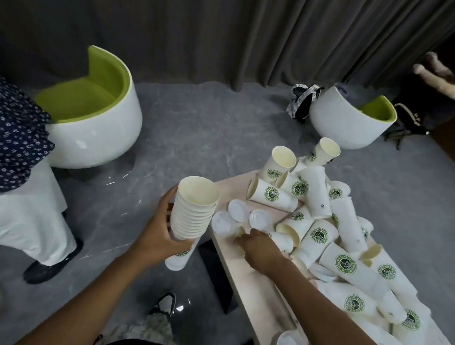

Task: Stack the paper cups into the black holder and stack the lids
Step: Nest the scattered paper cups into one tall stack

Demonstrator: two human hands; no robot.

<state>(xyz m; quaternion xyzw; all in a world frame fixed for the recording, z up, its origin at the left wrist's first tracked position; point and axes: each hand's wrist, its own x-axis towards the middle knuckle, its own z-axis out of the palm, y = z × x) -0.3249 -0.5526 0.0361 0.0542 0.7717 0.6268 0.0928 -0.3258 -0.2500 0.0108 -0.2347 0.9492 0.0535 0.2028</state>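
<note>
The left hand [165, 229] gripped a stack of nested paper cups [191, 217] beside the table [253, 284], while the right hand [260, 247] pinched a cup [275, 240] lying there.

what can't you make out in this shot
- Black holder: none clearly visible in the head view; the dark shape under the table edge is too unclear to name.
- Right hand: its fingertips are hidden among the lids and a lying cup, so the grip is unclear.
- Cup stack in the left hand: the palm covers its lower part.
- Cup pile: cut off by the right and bottom edges.
</note>
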